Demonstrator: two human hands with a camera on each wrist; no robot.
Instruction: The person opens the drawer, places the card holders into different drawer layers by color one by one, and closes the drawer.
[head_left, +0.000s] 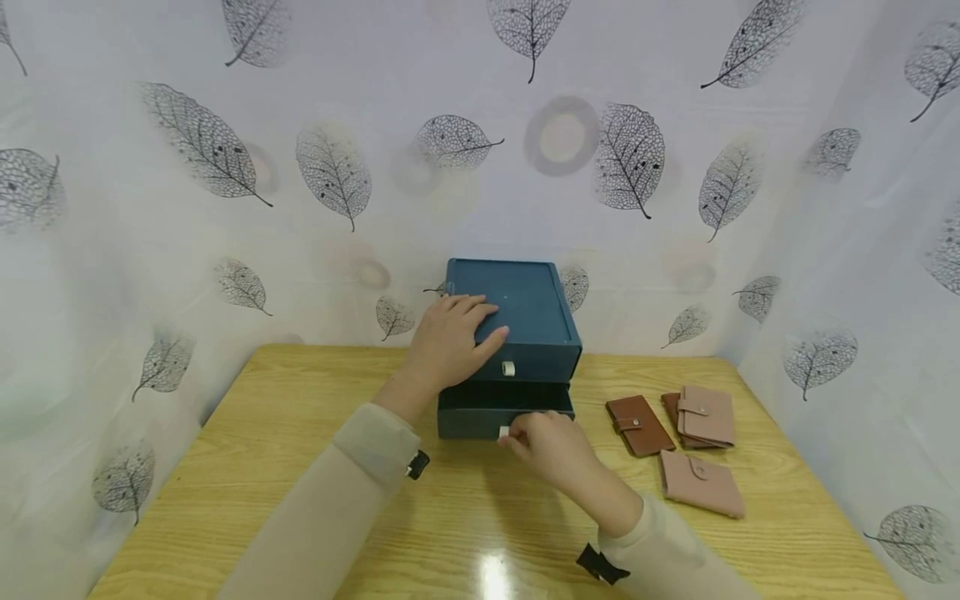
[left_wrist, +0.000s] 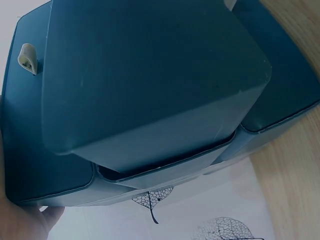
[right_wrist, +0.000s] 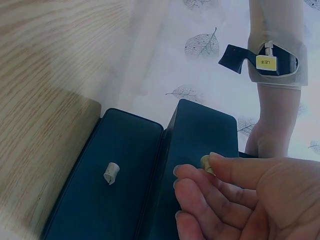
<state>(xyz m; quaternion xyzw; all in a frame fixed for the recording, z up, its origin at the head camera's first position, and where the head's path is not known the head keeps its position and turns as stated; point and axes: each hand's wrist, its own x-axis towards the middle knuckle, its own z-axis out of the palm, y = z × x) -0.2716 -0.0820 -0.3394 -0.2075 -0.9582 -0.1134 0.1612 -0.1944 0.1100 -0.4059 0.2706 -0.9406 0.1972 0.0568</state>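
Note:
A dark blue drawer chest point(head_left: 525, 304) stands at the back of the table. My left hand point(head_left: 450, 337) rests on its top near the front left, fingers stretched over the lid and thumb by the front edge. The middle drawer point(left_wrist: 150, 75) juts well out of the chest; its inside looks dark in the head view. My right hand point(head_left: 551, 450) pinches that drawer's pale pull tab point(right_wrist: 205, 164) between thumb and fingers. Above it, the top drawer point(head_left: 543, 363) is closed. The closed bottom drawer point(right_wrist: 102, 200) shows its own pale tab in the right wrist view.
Right of the chest lie a dark brown wallet point(head_left: 642, 427), a pink wallet point(head_left: 707, 415) over another brown one, and a nearer pink wallet point(head_left: 701, 483). A leaf-patterned curtain point(head_left: 480, 200) hangs behind and beside the wooden table point(head_left: 300, 467).

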